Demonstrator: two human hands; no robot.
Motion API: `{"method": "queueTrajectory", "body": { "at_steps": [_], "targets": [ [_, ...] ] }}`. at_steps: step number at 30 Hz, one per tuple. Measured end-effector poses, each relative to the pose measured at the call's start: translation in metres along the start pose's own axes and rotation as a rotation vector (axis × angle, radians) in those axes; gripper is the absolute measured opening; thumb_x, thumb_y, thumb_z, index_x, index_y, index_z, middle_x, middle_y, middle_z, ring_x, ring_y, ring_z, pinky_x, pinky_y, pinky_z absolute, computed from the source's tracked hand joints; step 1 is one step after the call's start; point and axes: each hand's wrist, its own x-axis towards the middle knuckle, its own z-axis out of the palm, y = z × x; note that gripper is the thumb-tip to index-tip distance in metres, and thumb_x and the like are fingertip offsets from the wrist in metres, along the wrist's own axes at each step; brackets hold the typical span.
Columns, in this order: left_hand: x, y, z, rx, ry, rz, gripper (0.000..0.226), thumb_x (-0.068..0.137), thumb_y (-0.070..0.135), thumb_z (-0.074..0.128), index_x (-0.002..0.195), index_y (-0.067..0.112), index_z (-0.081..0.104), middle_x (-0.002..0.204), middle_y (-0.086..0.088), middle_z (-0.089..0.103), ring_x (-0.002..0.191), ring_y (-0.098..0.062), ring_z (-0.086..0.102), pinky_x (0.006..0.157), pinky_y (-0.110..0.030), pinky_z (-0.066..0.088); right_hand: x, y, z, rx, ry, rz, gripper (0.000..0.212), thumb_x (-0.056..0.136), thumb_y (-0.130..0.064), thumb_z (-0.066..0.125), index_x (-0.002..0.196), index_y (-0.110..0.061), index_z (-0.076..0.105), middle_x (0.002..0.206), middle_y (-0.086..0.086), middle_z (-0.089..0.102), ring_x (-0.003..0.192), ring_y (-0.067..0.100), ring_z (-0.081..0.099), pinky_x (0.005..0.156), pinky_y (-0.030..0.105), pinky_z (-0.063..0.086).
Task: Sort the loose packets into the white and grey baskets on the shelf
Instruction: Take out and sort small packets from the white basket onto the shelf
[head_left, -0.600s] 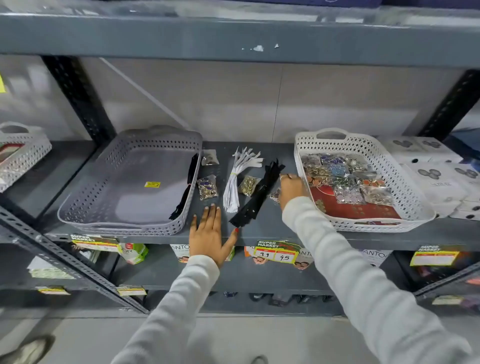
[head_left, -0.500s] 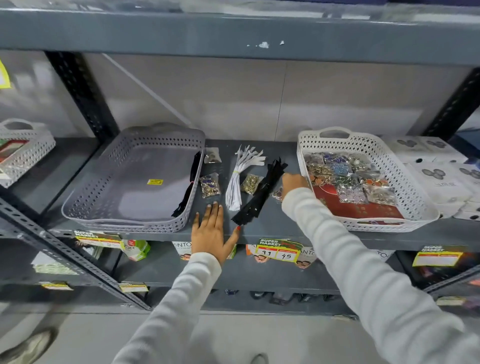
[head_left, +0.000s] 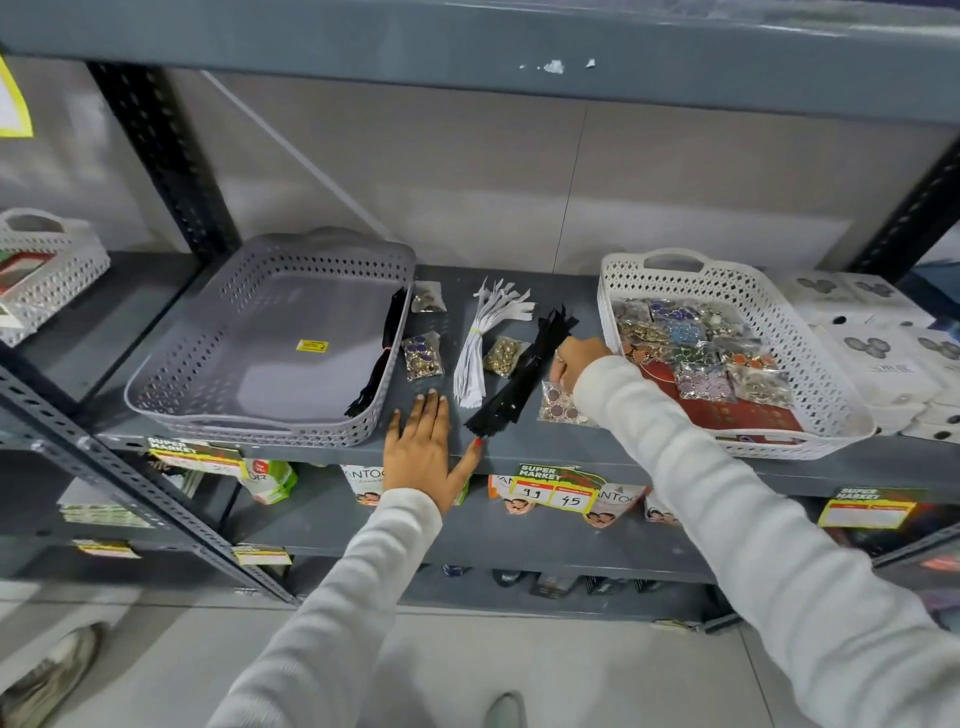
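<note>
At the lower centre of the frame the left hand (head_left: 422, 451) lies flat and spread on the shelf (head_left: 519, 447) edge, likely as a brace. Just right of centre the right hand (head_left: 577, 361) curls over a button packet (head_left: 560, 407); whether it grips I cannot tell. Further back, loose packets (head_left: 425, 355) wait between the grey basket (head_left: 218, 332) and the fuller white basket (head_left: 831, 384)

Left hand (head_left: 423, 451) flat, fingers spread; right hand (head_left: 576, 358) curled, reaching forward.
</note>
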Motion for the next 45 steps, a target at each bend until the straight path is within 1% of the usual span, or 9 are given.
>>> {"method": "queueTrajectory", "body": {
  "at_steps": [5, 10, 13, 18, 24, 32, 37, 41, 45],
  "targets": [
    [0.001, -0.001, 0.003, 0.000, 0.008, 0.002, 0.111, 0.065, 0.073, -0.028, 0.148, 0.012, 0.011, 0.158, -0.003, 0.016, 0.146, -0.017, 0.010, 0.118, -0.041, 0.005, -0.003, 0.008, 0.019, -0.056, -0.095, 0.014, 0.023, 0.092, -0.004, 0.039, 0.097, -0.003, 0.062, 0.117, 0.018, 0.066, 0.098, 0.033, 0.063, 0.082, 0.029, 0.047],
    [0.001, -0.001, 0.003, -0.013, 0.028, 0.000, 0.096, 0.072, 0.067, -0.009, 0.148, 0.013, 0.013, 0.157, -0.003, 0.018, 0.145, -0.016, 0.012, 0.118, -0.040, 0.006, 0.016, -0.022, 0.002, 0.024, 0.007, -0.100, 0.024, 0.091, 0.000, 0.046, 0.104, 0.002, 0.066, 0.114, 0.017, 0.066, 0.105, 0.032, 0.063, 0.097, 0.033, 0.049],
    [0.002, -0.002, 0.003, 0.000, 0.027, -0.005, 0.088, 0.080, 0.068, 0.001, 0.149, 0.013, 0.010, 0.158, -0.003, 0.015, 0.146, -0.016, 0.010, 0.118, -0.040, 0.005, 0.034, -0.043, -0.005, 0.004, 0.035, -0.079, 0.018, 0.092, -0.009, 0.050, 0.102, 0.000, 0.061, 0.093, 0.012, 0.063, 0.090, 0.031, 0.061, 0.081, 0.030, 0.049],
    [0.002, -0.002, 0.004, 0.018, 0.020, 0.012, 0.080, 0.088, 0.064, 0.012, 0.149, 0.013, 0.005, 0.159, -0.002, 0.008, 0.146, -0.015, 0.006, 0.118, -0.039, 0.001, 0.044, -0.062, 0.005, -0.234, 0.003, -0.003, 0.041, 0.093, -0.010, 0.052, 0.133, 0.000, 0.047, 0.139, 0.017, 0.052, 0.127, 0.033, 0.051, 0.101, 0.037, 0.044],
    [0.003, -0.004, 0.006, 0.029, 0.026, 0.007, 0.084, 0.084, 0.066, 0.004, 0.149, 0.014, 0.005, 0.159, -0.002, 0.008, 0.146, -0.015, 0.006, 0.118, -0.039, 0.002, 0.060, -0.070, 0.010, -0.119, -0.077, 0.104, 0.041, 0.099, -0.010, 0.039, 0.138, -0.001, 0.040, 0.145, 0.014, 0.045, 0.134, 0.029, 0.045, 0.108, 0.035, 0.036],
    [0.004, -0.003, 0.006, -0.014, 0.022, 0.007, 0.078, 0.089, 0.063, 0.021, 0.149, 0.015, 0.007, 0.159, -0.001, 0.010, 0.146, -0.015, 0.007, 0.119, -0.038, 0.004, 0.068, -0.050, -0.041, -0.079, 0.028, -0.026, 0.033, 0.084, -0.017, 0.062, 0.115, -0.008, 0.063, 0.115, 0.011, 0.067, 0.104, 0.027, 0.064, 0.091, 0.030, 0.051],
    [0.003, -0.003, 0.006, -0.013, 0.024, 0.011, 0.080, 0.088, 0.065, 0.015, 0.149, 0.016, 0.007, 0.159, -0.001, 0.011, 0.146, -0.016, 0.009, 0.118, -0.038, 0.005, 0.056, -0.017, -0.042, -0.168, -0.057, 0.021, 0.025, 0.095, -0.010, 0.044, 0.103, -0.002, 0.066, 0.118, 0.013, 0.064, 0.102, 0.028, 0.062, 0.092, 0.031, 0.046],
    [0.003, -0.003, 0.007, -0.034, 0.054, 0.008, 0.093, 0.073, 0.067, -0.004, 0.148, 0.015, 0.014, 0.157, -0.002, 0.018, 0.145, -0.015, 0.015, 0.118, -0.038, 0.007, 0.053, -0.010, -0.013, -0.099, -0.066, 0.097, 0.043, 0.100, -0.018, 0.029, 0.058, -0.011, 0.027, 0.143, 0.022, 0.046, 0.109, 0.033, 0.054, 0.093, 0.031, 0.039],
    [0.003, -0.004, 0.007, -0.052, 0.048, 0.005, 0.094, 0.072, 0.067, -0.007, 0.149, 0.016, 0.012, 0.158, 0.000, 0.016, 0.145, -0.015, 0.013, 0.118, -0.038, 0.006, 0.055, -0.008, 0.009, -0.013, -0.035, 0.163, 0.031, 0.099, -0.012, 0.031, 0.105, 0.008, 0.053, 0.133, 0.030, 0.046, 0.113, 0.037, 0.049, 0.094, 0.035, 0.037]
  ]
}}
